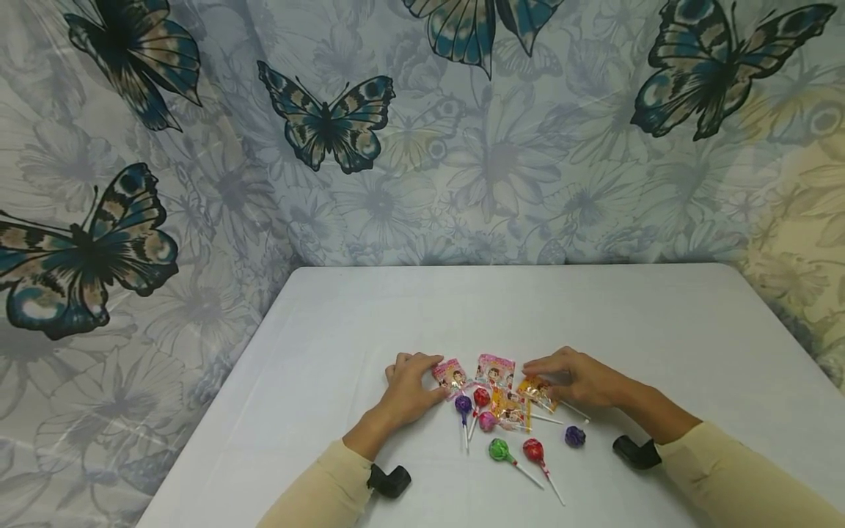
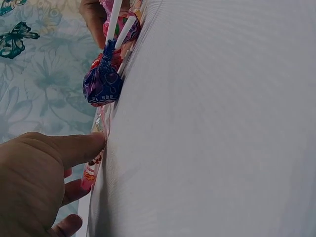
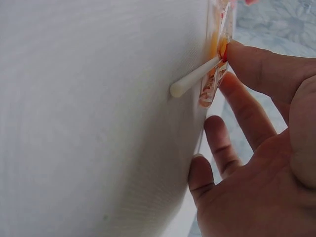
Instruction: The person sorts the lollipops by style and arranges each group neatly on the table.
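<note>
My left hand (image 1: 412,389) holds a small pink candy packet (image 1: 452,375) by its edges, thumb at the near side and forefinger at the far side. In the left wrist view the thumb presses the clear edge of that packet (image 2: 89,177). On the other side, my right hand (image 1: 584,378) pinches an orange-wrapped lollipop (image 1: 538,392) between thumb and forefinger. Its white stick (image 3: 195,78) points out in the right wrist view, and the other fingers are spread apart. Between the hands lie a second pink packet (image 1: 495,371) and another orange one (image 1: 510,408).
Round lollipops lie nearer me: purple (image 1: 463,405), red (image 1: 481,397), pink (image 1: 487,421), green (image 1: 499,449) and another red (image 1: 533,450). A dark purple one (image 1: 575,437) is at the right. The white table (image 1: 370,308) meets a butterfly-patterned cloth (image 1: 396,213) at the back.
</note>
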`<state>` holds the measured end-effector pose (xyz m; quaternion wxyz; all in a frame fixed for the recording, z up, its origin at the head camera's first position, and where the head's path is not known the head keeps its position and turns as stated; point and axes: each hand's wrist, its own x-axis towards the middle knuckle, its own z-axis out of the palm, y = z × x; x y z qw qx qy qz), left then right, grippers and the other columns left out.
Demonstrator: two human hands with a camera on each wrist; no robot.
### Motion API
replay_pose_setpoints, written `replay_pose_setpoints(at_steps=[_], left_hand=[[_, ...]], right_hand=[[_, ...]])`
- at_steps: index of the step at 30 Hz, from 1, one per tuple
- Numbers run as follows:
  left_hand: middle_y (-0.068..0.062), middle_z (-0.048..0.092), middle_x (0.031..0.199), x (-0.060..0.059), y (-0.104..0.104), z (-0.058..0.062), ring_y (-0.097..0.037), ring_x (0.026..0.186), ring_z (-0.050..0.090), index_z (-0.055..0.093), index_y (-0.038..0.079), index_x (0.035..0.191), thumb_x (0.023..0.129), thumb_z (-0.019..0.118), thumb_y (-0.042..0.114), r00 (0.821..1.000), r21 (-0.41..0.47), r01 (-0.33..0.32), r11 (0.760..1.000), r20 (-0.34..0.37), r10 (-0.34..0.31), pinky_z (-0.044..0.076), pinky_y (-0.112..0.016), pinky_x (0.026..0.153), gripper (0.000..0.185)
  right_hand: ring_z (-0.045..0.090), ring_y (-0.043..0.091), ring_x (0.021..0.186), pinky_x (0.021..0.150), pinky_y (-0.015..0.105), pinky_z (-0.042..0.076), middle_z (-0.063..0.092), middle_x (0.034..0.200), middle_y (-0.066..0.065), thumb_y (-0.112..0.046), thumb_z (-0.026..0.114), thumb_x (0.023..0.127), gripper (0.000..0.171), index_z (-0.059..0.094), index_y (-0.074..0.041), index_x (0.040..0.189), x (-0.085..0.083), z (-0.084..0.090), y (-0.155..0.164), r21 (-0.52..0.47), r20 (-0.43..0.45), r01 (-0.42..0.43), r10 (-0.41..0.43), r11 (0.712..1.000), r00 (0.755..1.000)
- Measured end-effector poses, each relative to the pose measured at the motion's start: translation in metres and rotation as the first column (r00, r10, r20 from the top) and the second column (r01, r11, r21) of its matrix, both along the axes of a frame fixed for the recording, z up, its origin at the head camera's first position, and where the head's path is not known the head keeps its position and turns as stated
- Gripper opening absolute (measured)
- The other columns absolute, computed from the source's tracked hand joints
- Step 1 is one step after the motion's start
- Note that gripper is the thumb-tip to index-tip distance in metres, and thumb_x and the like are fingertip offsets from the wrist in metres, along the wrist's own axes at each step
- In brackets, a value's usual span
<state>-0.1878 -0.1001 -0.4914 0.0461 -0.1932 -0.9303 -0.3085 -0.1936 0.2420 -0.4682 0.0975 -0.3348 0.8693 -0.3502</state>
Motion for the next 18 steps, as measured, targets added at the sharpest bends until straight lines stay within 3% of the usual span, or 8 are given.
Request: replay_pose_setpoints(at_steps=[7, 10, 13, 18], left_hand=[[0.002, 0.064, 0.102, -0.0029, -0.0014, -0.0038, -0.020, 0.099, 0.047, 0.066, 0.008, 0.121, 0.079, 0.078, 0.013, 1.000, 0.132, -0.005, 0.991, -0.017, 0.007, 0.032, -0.046, 0.087, 0.044], [0.001, 0.063, 0.092, -0.0039, -0.0022, -0.0036, -0.018, 0.090, 0.054, 0.069, 0.003, 0.114, 0.078, 0.077, 0.004, 1.000, 0.237, 0.005, 0.972, -0.018, 0.000, 0.040, -0.040, 0.086, 0.036], [0.000, 0.062, 0.088, -0.0050, -0.0027, -0.0024, -0.017, 0.082, 0.057, 0.070, -0.001, 0.109, 0.079, 0.075, -0.003, 1.000, 0.317, 0.009, 0.949, -0.009, -0.007, 0.048, -0.034, 0.076, 0.031], [-0.001, 0.062, 0.088, -0.0085, -0.0036, 0.0001, -0.014, 0.077, 0.056, 0.070, -0.003, 0.109, 0.081, 0.070, -0.008, 0.999, 0.391, 0.022, 0.920, 0.029, -0.036, 0.048, -0.027, 0.068, 0.028]], right_hand=[[0.048, 0.033, 0.112, 0.091, 0.064, 0.037, 0.058, 0.131, 0.009, -0.001, 0.073, 0.082, 0.047, 0.064, -0.010, 0.128, 0.0005, 0.0006, -0.0003, 0.002, 0.008, 0.007, -0.007, 1.000, 1.000], [0.047, 0.035, 0.112, 0.091, 0.065, 0.036, 0.058, 0.132, 0.010, -0.001, 0.072, 0.083, 0.047, 0.064, -0.010, 0.128, 0.0011, 0.0010, -0.0006, 0.003, 0.015, 0.010, -0.010, 1.000, 1.000], [0.046, 0.036, 0.113, 0.091, 0.066, 0.035, 0.058, 0.132, 0.011, -0.001, 0.072, 0.082, 0.047, 0.064, -0.009, 0.128, 0.0013, 0.0013, -0.0011, 0.001, 0.016, 0.006, -0.006, 1.000, 1.000], [0.047, 0.036, 0.113, 0.091, 0.066, 0.035, 0.058, 0.131, 0.012, 0.001, 0.072, 0.082, 0.048, 0.064, -0.008, 0.128, 0.0016, 0.0022, -0.0019, 0.000, 0.003, 0.000, 0.000, 1.000, 1.000]])
